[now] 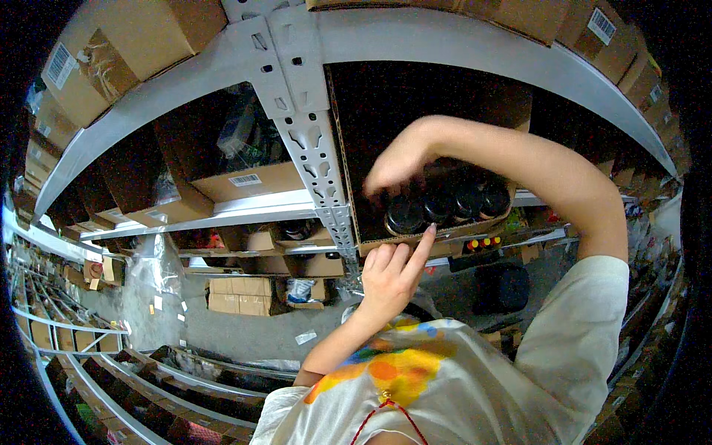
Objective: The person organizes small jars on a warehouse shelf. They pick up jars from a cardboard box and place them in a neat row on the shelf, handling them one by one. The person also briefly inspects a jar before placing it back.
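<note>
An opened cardboard box (384, 243) rests on the metal shelf in front of me, and a row of several round black lids (404, 216), apparently on jars, stands along its near side. My left hand (392, 272) is at the box's front wall. Its index finger stretches up to the rim beside a lid, while the other fingers are curled against the cardboard; the thumb is hidden. From the right, my right arm bends over the box. My right hand (396, 169), blurred, hangs down inside above the leftmost lid. Its fingertips are lost in shadow.
A perforated grey upright (311, 144) stands just left of the box, and a thick shelf beam (445, 41) crosses overhead. Cartons (133, 50) fill the shelf above. Below, a closed carton (239, 296) sits on the grey floor. More racks (139, 389) stand behind me.
</note>
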A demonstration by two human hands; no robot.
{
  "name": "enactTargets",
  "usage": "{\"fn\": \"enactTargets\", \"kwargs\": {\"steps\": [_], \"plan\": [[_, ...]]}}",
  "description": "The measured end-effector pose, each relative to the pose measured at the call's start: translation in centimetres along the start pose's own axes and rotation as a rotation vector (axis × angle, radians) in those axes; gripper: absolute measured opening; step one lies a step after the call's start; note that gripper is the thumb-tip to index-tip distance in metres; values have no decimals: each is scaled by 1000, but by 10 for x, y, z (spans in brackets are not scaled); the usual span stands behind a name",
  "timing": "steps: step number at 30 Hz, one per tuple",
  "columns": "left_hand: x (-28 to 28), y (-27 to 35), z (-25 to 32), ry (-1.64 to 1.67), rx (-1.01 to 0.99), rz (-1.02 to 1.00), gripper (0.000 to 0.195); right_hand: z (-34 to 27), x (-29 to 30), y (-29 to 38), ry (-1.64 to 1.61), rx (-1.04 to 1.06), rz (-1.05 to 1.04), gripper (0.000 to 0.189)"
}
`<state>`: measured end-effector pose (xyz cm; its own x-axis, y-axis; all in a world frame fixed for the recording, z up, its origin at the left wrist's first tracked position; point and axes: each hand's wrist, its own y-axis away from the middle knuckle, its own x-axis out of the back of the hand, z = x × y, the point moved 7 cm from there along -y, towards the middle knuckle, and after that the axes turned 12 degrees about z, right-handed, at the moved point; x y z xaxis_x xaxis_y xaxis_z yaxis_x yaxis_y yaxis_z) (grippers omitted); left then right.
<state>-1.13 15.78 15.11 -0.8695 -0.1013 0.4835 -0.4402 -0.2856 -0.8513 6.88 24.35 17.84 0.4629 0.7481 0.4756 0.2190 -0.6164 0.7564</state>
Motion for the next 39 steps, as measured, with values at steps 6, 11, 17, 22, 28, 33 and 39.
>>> {"fn": "enactTargets", "kwargs": {"steps": [6, 11, 17, 22, 28, 33, 39], "plan": [[3, 2, -3, 147, 26, 13, 49, 39, 76, -8, 634, -138, 331, 48], [1, 3, -2, 187, 18, 10, 52, 105, 110, -28, 914, -262, 570, 49], [3, 1, -3, 205, 20, -9, 53, 136, 110, -30, 1050, -371, 576, 49], [4, 1, -5, 186, 31, -30, 52, 144, 103, -33, 1088, -401, 545, 50], [8, 0, -10, 297, 129, 17, 37, 141, 89, -38, 1102, -389, 482, 51], [5, 7, -17, 369, 185, -46, 34, 121, 74, -22, 924, -306, 324, 53], [8, 8, -18, 368, 179, 31, 34, 44, 60, 8, 510, -174, 337, 64]]}}
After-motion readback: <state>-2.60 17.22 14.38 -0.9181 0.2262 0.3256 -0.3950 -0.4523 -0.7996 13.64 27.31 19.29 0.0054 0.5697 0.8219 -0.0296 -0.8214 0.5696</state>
